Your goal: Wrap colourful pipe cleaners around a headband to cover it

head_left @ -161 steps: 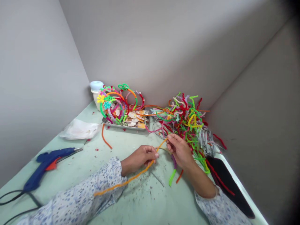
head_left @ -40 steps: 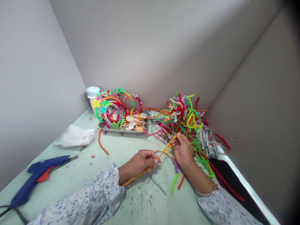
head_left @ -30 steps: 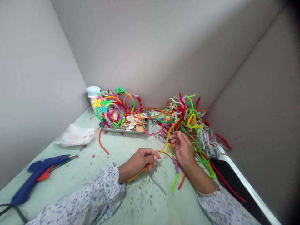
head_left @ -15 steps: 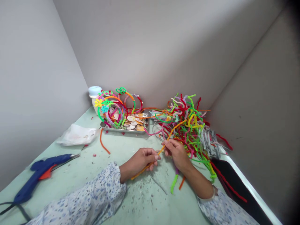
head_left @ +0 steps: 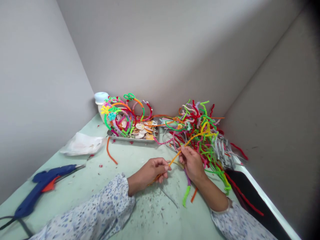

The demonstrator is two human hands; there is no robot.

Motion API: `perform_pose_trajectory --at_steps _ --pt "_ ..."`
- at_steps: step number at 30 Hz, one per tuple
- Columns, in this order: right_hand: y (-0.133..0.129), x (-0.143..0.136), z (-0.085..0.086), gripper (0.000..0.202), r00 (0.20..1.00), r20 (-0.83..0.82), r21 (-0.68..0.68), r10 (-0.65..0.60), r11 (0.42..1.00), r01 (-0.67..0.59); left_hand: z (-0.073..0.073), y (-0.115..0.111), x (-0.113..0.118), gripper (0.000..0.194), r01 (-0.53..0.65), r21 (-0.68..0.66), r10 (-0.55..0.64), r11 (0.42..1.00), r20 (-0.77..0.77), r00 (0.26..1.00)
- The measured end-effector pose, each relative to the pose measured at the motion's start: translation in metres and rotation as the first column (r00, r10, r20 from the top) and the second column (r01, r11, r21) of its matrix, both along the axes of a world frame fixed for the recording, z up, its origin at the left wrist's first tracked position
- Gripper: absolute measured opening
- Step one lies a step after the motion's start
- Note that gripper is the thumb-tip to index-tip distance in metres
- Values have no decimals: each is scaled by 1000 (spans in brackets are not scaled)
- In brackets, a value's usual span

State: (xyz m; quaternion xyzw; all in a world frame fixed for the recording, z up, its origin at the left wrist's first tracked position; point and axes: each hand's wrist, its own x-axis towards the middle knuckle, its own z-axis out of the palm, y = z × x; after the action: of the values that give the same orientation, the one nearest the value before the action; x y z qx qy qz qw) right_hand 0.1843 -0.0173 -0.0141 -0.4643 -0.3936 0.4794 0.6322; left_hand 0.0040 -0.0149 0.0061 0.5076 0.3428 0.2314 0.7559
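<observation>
An orange-yellow pipe cleaner stretches between my two hands above the middle of the table. My left hand pinches it near its lower end, of which a little shows below the fingers. Higher up, my right hand grips it between thumb and fingers, and its free end runs up to the right across the pile. A thin grey wire extends below my left hand. Beneath my right hand lie a purple and green piece and an orange piece.
Tangled coloured pipe cleaners are heaped at the right. Decorated headbands stand on a metal tray at the back, beside a white jar. A plastic bag and a blue glue gun lie at the left.
My right hand has moved slightly up and right, and the pipe cleaner has shifted the same way through my left hand. Less of its lower end now shows.
</observation>
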Motion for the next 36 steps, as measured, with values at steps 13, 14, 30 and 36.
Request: perform_pose_trajectory --at_steps 13,14,30,36 --pt "0 2 5 24 1000 -1 35 -2 999 2 -1 0 0 31 -4 -6 4 1000 44 999" --pt "-3 1 6 25 995 89 29 45 998 -47 -1 0 0 30 -9 -4 9 1000 45 999" --pt "-9 -1 9 27 928 334 -43 168 986 -163 -2 1 1 29 13 -20 -11 1000 56 998" --pt "-11 -2 9 29 944 308 -39 115 993 -109 1 0 0 19 19 16 -19 1000 9 1000"
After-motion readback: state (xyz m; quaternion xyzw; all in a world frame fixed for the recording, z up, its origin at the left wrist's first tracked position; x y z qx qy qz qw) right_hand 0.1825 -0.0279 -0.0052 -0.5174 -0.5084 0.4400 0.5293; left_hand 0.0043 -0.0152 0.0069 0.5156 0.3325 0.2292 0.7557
